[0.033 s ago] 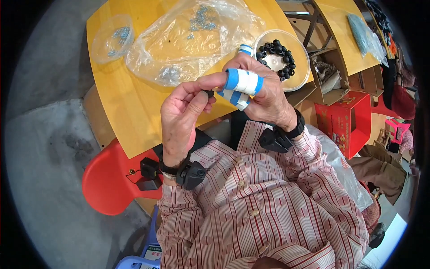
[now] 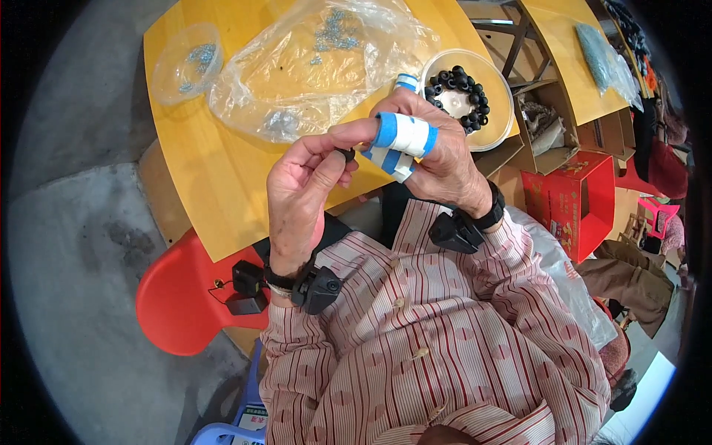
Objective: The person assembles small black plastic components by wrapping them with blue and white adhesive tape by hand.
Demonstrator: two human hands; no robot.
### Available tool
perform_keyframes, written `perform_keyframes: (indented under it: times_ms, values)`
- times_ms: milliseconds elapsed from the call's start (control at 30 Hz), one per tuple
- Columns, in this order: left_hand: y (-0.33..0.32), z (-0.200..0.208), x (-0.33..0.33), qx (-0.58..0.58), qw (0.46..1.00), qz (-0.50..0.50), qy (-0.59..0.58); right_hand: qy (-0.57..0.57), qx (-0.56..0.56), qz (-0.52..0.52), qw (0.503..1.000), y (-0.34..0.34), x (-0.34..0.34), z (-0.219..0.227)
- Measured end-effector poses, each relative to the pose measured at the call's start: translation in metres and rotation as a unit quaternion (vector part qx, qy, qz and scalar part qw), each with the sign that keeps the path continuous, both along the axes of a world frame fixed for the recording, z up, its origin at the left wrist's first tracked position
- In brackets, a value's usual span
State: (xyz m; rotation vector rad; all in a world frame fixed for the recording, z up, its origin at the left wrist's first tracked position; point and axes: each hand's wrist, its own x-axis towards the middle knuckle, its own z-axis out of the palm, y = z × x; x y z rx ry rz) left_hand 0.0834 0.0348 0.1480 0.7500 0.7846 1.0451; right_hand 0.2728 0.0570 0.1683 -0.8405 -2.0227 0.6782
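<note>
A small black part (image 2: 346, 154) sits pinched between my left hand's (image 2: 300, 196) thumb and fingertips, held above the yellow table (image 2: 215, 167). My right hand (image 2: 434, 152), its fingers wrapped in blue and white tape, closes on the same part. Just beyond lie a clear plastic bag (image 2: 311, 70) and a bowl (image 2: 498, 111) of black rings.

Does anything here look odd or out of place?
Only the right hand: several fingers are wrapped in blue and white tape. Otherwise nothing is spilled; the black rings sit inside the bowl.
</note>
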Motion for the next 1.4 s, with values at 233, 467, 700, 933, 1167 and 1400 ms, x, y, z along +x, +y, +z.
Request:
perform_keyframes:
  times_ms: [233, 467, 700, 933, 1167, 1400]
  values:
    - [-0.001, 0.0, 0.001, -0.027, 0.999, -0.001, -0.024, 0.032, -0.016, -0.042, 0.998, 0.0, -0.007, 0.005]
    - [-0.001, -0.001, -0.001, -0.023, 0.999, -0.015, -0.029, 0.078, -0.075, -0.03, 0.994, 0.0, -0.005, 0.003]
    - [0.0, -0.001, -0.001, -0.023, 0.999, -0.022, -0.019, 0.083, -0.079, -0.024, 0.993, 0.001, -0.004, 0.003]
    - [0.0, -0.003, -0.002, -0.033, 0.999, -0.019, -0.038, 0.073, -0.079, -0.022, 0.994, -0.001, -0.005, 0.002]
    - [0.0, -0.005, -0.004, -0.05, 0.997, -0.017, -0.056, 0.082, -0.044, -0.048, 0.994, -0.005, 0.0, -0.001]
    - [-0.003, -0.008, -0.004, -0.011, 0.999, -0.034, 0.016, 0.003, 0.017, 0.009, 1.0, -0.008, 0.001, -0.005]
